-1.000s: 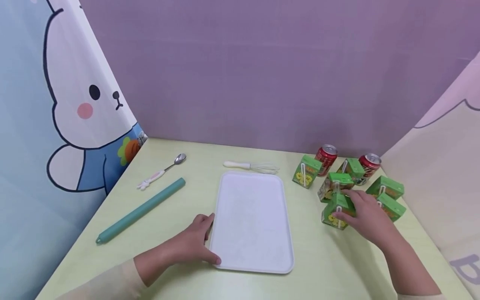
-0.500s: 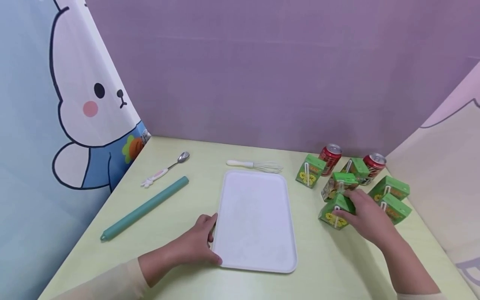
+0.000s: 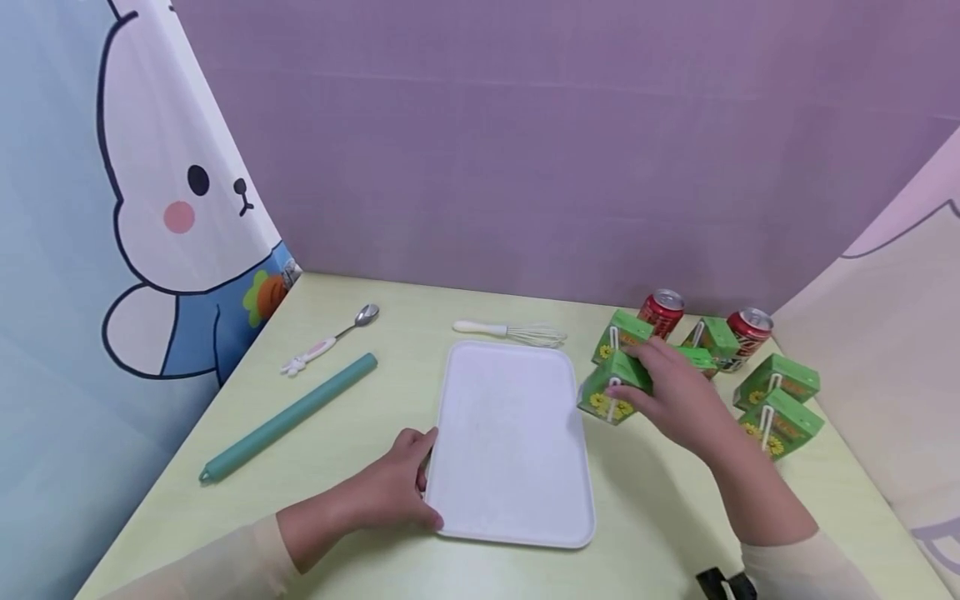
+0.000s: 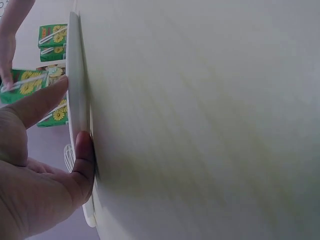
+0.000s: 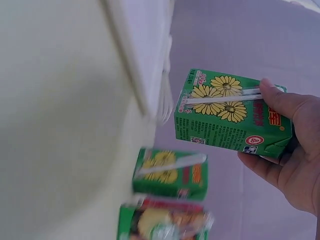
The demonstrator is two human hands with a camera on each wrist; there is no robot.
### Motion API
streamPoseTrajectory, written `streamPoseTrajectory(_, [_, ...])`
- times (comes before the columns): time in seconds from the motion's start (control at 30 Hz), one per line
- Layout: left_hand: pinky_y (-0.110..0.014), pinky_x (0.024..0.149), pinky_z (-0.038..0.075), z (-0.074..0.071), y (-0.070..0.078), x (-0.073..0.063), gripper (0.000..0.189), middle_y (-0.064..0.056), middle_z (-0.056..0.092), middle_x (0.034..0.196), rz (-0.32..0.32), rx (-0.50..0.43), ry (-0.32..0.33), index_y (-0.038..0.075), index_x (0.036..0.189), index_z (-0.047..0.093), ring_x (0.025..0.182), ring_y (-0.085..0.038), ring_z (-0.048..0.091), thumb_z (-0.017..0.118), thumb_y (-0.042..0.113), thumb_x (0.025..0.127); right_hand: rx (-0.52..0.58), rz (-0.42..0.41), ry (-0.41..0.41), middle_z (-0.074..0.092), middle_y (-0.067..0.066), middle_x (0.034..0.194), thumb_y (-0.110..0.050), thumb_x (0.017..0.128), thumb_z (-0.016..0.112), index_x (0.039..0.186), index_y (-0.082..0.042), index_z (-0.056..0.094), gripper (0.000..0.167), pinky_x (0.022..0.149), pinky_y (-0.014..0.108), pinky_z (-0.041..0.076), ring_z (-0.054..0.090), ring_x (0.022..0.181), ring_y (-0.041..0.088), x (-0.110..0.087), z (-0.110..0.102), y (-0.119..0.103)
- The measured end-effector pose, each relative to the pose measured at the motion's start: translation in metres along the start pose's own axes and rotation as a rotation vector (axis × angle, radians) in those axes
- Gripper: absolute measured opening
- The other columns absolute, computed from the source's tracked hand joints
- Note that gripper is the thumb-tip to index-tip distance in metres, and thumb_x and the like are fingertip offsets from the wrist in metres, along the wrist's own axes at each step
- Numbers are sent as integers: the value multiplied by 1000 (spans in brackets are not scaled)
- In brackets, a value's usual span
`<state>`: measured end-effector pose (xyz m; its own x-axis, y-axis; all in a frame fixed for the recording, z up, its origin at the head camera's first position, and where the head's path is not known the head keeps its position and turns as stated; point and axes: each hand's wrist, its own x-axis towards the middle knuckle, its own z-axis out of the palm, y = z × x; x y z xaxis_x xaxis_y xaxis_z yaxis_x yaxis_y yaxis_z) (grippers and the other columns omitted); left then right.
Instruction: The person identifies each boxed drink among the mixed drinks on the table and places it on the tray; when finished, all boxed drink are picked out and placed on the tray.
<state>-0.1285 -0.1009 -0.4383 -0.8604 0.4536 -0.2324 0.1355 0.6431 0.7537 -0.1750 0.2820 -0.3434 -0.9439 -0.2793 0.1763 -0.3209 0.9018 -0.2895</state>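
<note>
My right hand (image 3: 678, 400) grips a green juice box (image 5: 230, 110) with yellow flowers and a white straw on its side. The box is held up off the table, just right of the white tray (image 3: 510, 450). My left hand (image 3: 393, 487) holds the tray at its near left edge, thumb by the corner. In the left wrist view its thumb (image 4: 47, 100) and bent fingers touch the rim. More green juice boxes stand at the right, among them a front one (image 3: 780, 425) and one (image 3: 622, 329) partly hidden behind the held box.
Two red cans (image 3: 662, 312) stand at the back right among the boxes. A whisk (image 3: 510, 332) lies behind the tray. On the left lie a rabbit-handled spoon (image 3: 330, 342) and a teal rolling-pin-like stick (image 3: 288, 419). A purple backdrop (image 3: 525, 150) rises behind the table.
My right hand has lifted the front juice box and carried it left toward the tray, uncovering the box beside it. My left hand has stayed at the tray's edge.
</note>
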Motion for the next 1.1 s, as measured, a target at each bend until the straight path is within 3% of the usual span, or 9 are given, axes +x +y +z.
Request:
streamPoseTrajectory(0.3, [-23, 68, 40, 1, -1, 2, 123, -8, 37, 121, -1, 12, -15, -2, 155, 19, 79, -10, 49, 93, 31, 61, 25, -75, -25, 54, 4, 116, -47, 88, 70, 132, -9, 55, 60, 70, 35, 44, 51, 90, 20, 44, 21, -35])
streamPoseTrajectory(0.7, [-22, 70, 40, 0, 2, 2, 124, -10, 36, 124, 0, 12, -22, -2, 155, 19, 82, -11, 49, 93, 31, 61, 6, -188, -54, 54, 1, 111, -42, 88, 71, 128, -11, 58, 52, 74, 32, 46, 50, 90, 15, 90, 61, -74])
streamPoseTrajectory(1.1, [-22, 71, 40, 0, 1, 3, 125, -11, 36, 125, -11, 18, -21, -2, 155, 19, 84, -12, 49, 94, 31, 60, -26, -190, -91, 53, 0, 113, -41, 89, 70, 130, -12, 57, 52, 77, 32, 47, 49, 94, 15, 121, 82, -98])
